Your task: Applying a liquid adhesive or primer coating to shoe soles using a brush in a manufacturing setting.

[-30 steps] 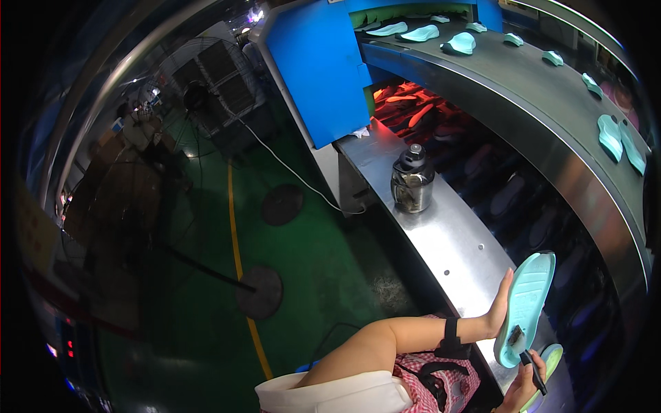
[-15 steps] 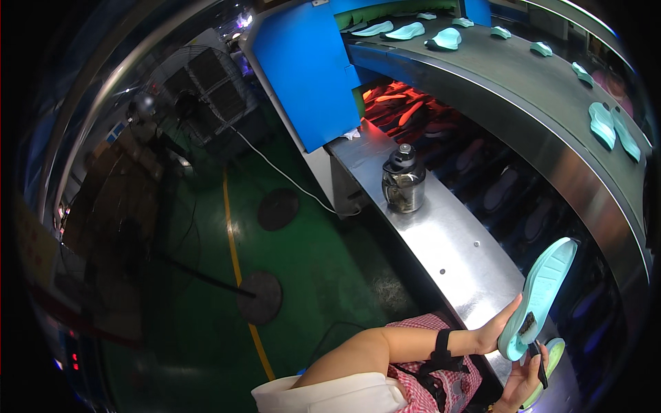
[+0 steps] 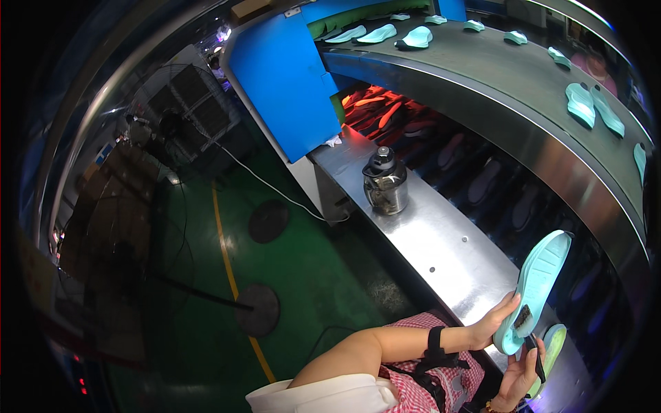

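My left hand (image 3: 495,323) grips the near end of a turquoise shoe sole (image 3: 544,268), which is held up tilted above the metal ledge. In my right hand (image 3: 520,378) is a brush (image 3: 539,363) with a black handle, and its dark bristles lie against the inner face of the sole near that end. Behind my right hand, a second sole (image 3: 555,342), yellow-green with a turquoise rim, is partly hidden by the fingers.
The steel ledge (image 3: 447,251) carries a dark-topped jug (image 3: 385,182). Above, a belt (image 3: 482,51) bears several turquoise soles (image 3: 580,104). Below it, more soles (image 3: 391,114) lie under red light. A blue machine panel (image 3: 272,82) stands left, above the green floor (image 3: 330,268).
The view has turned slightly, shifting the ledge and belt leftward in the picture. The brush sits a little farther up the sole from its near end. Both hands keep their holds.
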`<state>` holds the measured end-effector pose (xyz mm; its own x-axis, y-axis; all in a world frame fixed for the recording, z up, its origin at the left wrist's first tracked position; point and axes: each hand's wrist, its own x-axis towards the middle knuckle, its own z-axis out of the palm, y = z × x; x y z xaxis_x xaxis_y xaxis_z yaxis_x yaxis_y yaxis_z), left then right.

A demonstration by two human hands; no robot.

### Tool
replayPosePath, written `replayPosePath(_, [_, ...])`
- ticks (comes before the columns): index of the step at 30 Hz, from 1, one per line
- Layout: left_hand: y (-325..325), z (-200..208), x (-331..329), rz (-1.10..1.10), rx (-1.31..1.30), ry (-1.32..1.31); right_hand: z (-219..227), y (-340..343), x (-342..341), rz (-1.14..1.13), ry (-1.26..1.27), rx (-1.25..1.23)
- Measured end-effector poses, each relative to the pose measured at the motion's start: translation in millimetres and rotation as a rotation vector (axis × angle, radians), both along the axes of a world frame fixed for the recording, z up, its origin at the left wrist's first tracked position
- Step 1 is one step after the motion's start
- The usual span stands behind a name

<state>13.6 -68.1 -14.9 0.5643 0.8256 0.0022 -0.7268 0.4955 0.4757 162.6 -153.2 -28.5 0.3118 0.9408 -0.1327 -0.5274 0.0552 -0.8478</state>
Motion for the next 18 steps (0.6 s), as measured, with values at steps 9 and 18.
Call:
replayPosePath(9, [-0.6, 1.5, -2.4, 0.030, 0.004, 0.034, 1.6, -0.1, -5.2, 0.032, 0.007, -0.012])
replayPosePath(18, [0.4, -10.8, -0.4, -0.019, 0.023, -0.042, -0.6, 0.0, -5.7, 0.029, 0.029, 0.010])
